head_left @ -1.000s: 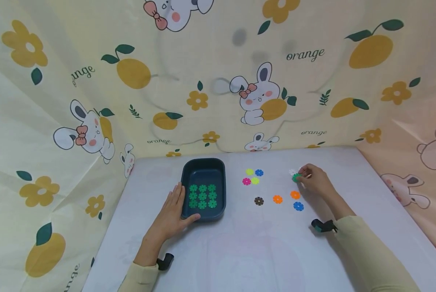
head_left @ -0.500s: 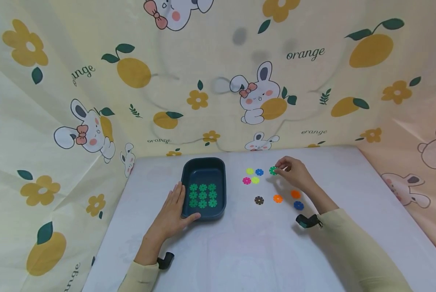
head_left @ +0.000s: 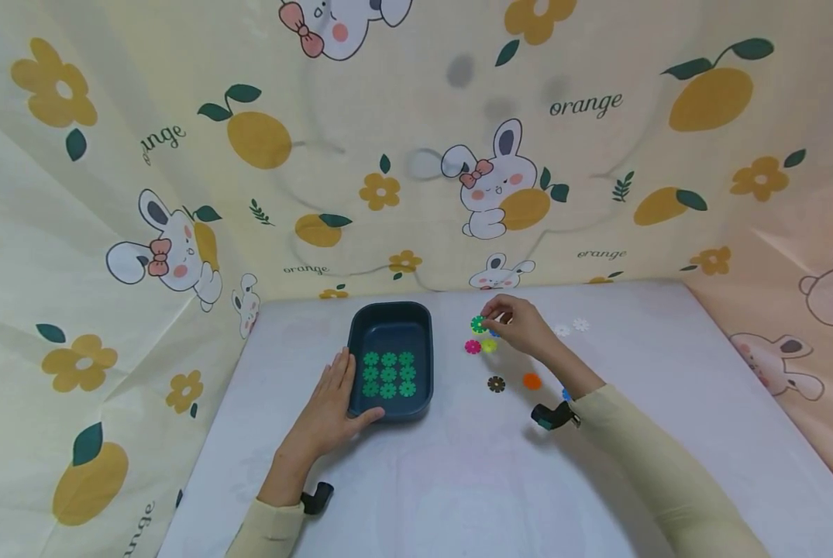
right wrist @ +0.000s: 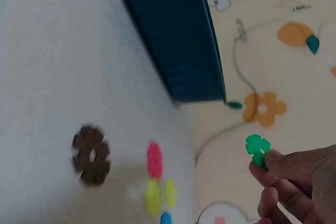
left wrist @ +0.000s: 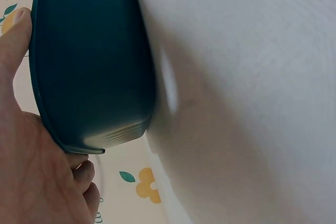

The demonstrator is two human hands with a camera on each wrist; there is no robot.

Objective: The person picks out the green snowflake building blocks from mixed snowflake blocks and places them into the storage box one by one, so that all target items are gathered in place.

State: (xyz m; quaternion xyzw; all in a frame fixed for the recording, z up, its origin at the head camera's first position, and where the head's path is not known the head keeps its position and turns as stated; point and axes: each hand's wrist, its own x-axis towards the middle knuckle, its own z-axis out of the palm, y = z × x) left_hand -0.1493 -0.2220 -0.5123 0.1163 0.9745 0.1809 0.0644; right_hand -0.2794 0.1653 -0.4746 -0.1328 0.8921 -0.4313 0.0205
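Observation:
A dark blue rectangular tray (head_left: 391,325) stands on the white table, with several green snowflake discs (head_left: 388,374) laid in rows inside it. My left hand (head_left: 328,411) rests against its left side, fingers straight along the wall and thumb by the near edge. In the left wrist view the tray's outer wall (left wrist: 94,61) fills much of the picture. Between thumb and fingertips my right hand (head_left: 521,324) pinches one green snowflake disc (right wrist: 257,148). That disc is held above the table, over the yellow and blue discs right of the tray, partly covering them.
Loose snowflake discs lie right of the tray: a pink one (head_left: 473,346), a yellow one (head_left: 489,346), a brown one (head_left: 496,384), an orange one (head_left: 531,381), and white ones (head_left: 580,325). A blue one (head_left: 566,394) is partly behind my right wrist. Printed cloth hangs behind.
My right hand has carried the green snowflake disc leftward from beside the white discs, toward the tray. My left hand and the tray have stayed in place.

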